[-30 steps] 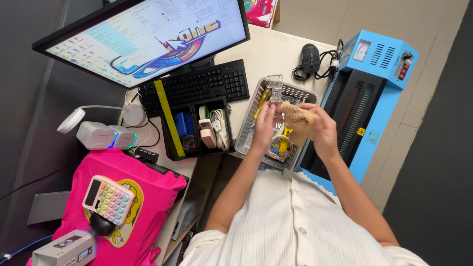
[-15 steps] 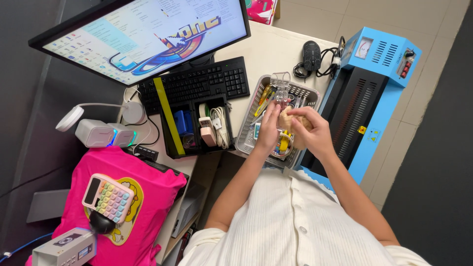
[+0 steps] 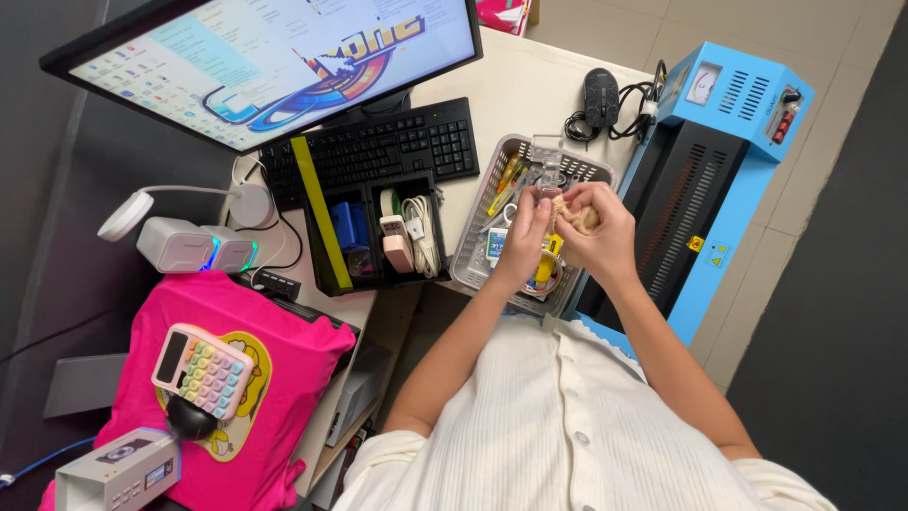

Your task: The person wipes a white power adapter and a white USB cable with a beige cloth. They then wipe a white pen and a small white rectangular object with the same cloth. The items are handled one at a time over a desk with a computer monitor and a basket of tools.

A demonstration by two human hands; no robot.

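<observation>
A blue machine (image 3: 719,180) stands at three o'clock of a grey basket (image 3: 473,248). Above the basket, the right hand (image 3: 605,237) and left hand (image 3: 522,241) pinch a tan lump (image 3: 573,214), fingers curled narrowly around it.

**Cream ribbed top, bare arms**

Person's wearing a cream ribbed top (image 3: 567,426) with small matching buttons down the front. Sleeves are short, scalloped trim at the hem, forearms bare. No rings or watch showing on either hand.
</observation>
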